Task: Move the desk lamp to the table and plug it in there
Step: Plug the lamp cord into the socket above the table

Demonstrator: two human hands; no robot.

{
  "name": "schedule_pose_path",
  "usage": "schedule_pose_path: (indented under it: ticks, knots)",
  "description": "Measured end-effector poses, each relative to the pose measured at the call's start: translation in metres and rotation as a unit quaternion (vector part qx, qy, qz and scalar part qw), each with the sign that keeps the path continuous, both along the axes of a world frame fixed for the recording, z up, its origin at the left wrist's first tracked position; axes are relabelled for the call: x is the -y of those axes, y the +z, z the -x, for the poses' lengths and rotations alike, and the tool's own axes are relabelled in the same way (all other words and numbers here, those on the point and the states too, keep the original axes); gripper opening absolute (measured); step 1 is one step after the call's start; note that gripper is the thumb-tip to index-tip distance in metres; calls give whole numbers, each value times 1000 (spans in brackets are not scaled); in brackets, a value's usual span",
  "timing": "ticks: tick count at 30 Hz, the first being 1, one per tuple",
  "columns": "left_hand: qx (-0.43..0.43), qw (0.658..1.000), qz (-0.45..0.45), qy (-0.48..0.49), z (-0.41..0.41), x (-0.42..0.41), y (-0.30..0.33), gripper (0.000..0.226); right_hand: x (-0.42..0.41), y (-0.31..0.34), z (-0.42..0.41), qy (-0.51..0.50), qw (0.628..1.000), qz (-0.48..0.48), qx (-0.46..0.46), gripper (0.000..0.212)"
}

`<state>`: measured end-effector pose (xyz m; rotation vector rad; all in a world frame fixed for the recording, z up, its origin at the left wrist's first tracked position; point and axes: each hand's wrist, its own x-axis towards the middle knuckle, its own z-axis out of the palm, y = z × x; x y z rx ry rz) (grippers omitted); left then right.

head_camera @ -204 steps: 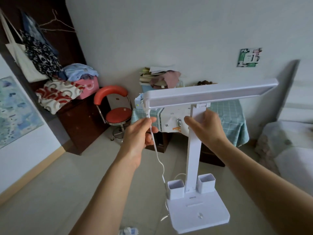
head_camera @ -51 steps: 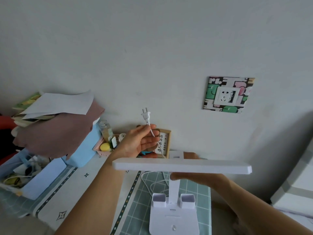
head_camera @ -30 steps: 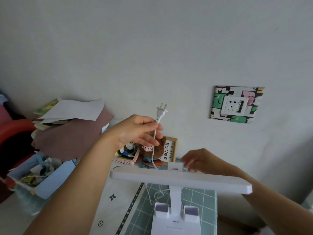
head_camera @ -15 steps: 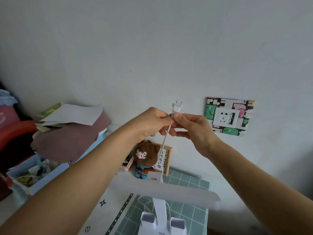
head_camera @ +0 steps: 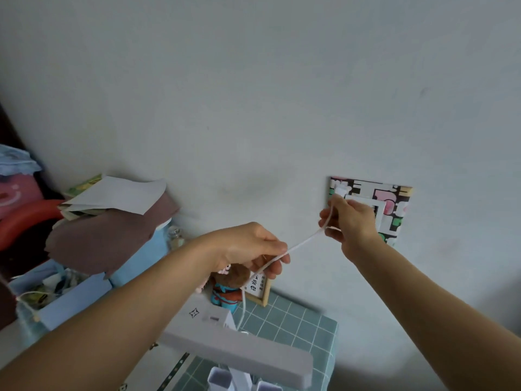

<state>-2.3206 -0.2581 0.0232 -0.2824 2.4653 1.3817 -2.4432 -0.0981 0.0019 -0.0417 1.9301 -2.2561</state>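
Observation:
The white desk lamp (head_camera: 236,351) stands on the table with the green checked cloth (head_camera: 296,323) at the bottom of the head view. Its white cord (head_camera: 298,245) runs up from the lamp through both hands. My left hand (head_camera: 251,249) pinches the cord in mid-air. My right hand (head_camera: 348,221) holds the white plug (head_camera: 340,191) just in front of the wall socket (head_camera: 372,211), which sits in a colourful patterned frame. My right hand covers most of the socket face.
A plush toy (head_camera: 229,286) and a small framed picture (head_camera: 258,289) stand at the wall behind the lamp. Left of them lie a brown cloth (head_camera: 104,238), papers (head_camera: 118,194) and a blue box (head_camera: 70,294). A red chair back (head_camera: 22,218) shows at the far left.
My right hand has carried the plug right, from between both hands to the socket. My left hand slid down the cord and lowered.

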Motion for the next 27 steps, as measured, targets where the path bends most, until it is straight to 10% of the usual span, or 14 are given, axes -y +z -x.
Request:
schedule_pose_path:
  ticks: [27]
  knots:
    - [-34, 993, 113, -27, 43, -8, -18, 19, -13, -42, 71, -94, 984, -7, 148, 26]
